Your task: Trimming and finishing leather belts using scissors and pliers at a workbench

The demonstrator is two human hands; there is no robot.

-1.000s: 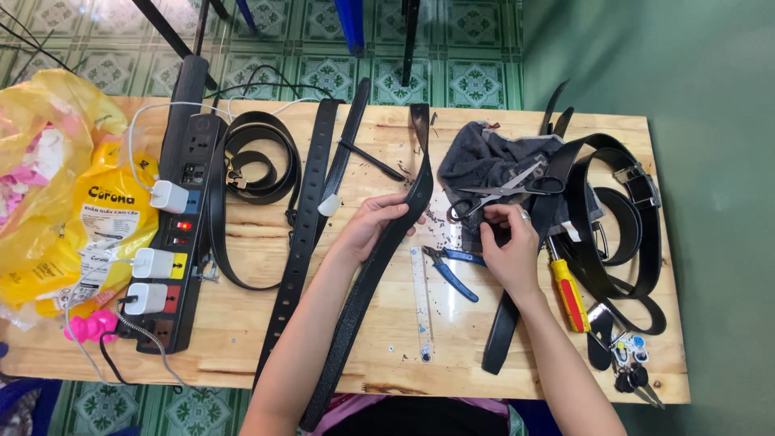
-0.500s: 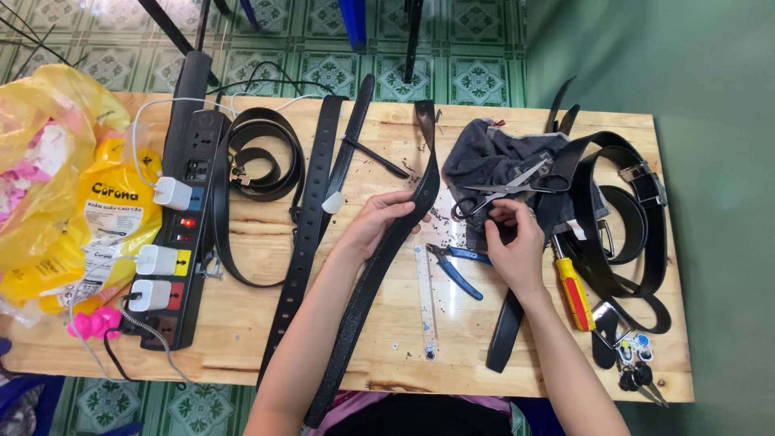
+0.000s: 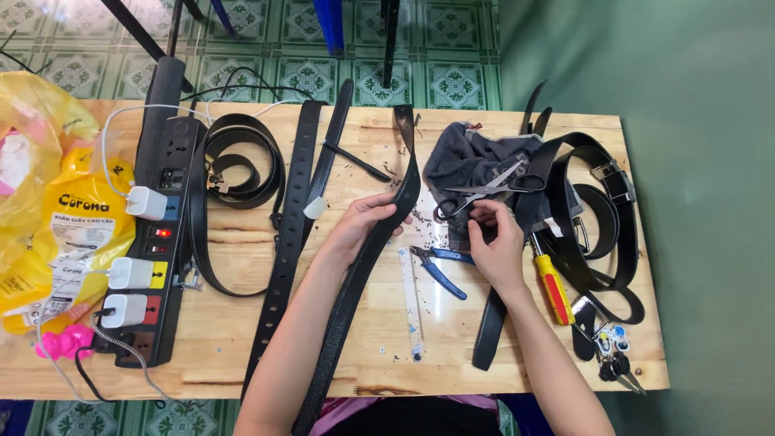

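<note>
Little has shifted since the earlier frames: both hands sit in much the same spots, the right hand (image 3: 496,242) only slightly nearer the scissors. A long black belt (image 3: 367,270) runs from the far middle of the wooden surface (image 3: 242,363) down past its near edge, and the left hand (image 3: 363,222) grasps it partway along, thumb and fingers wrapped over the strap. To its right, the right hand is curled with its fingertips at the loops of the grey scissors (image 3: 484,190); whether it truly grips them cannot be told. The scissors lie on a crumpled dark grey cloth (image 3: 468,157).

Just near of the right hand lie blue-handled pliers (image 3: 440,266) and a clear ruler (image 3: 410,299), with small dark specks scattered around them. Right of that hand is a red-and-yellow screwdriver (image 3: 553,282), then a heap of coiled black belts (image 3: 601,218) reaching almost to the right edge, with a bunch of keys (image 3: 613,359) at the near right corner. Left of the held belt, two more straps (image 3: 295,218) lie lengthwise, and another coiled belt (image 3: 242,161) sits beside a black power strip (image 3: 165,210) with white chargers plugged in. Yellow plastic bags (image 3: 56,202) crowd the left edge.

Bare wood shows mostly along the near edge, between the straps and below the ruler.
</note>
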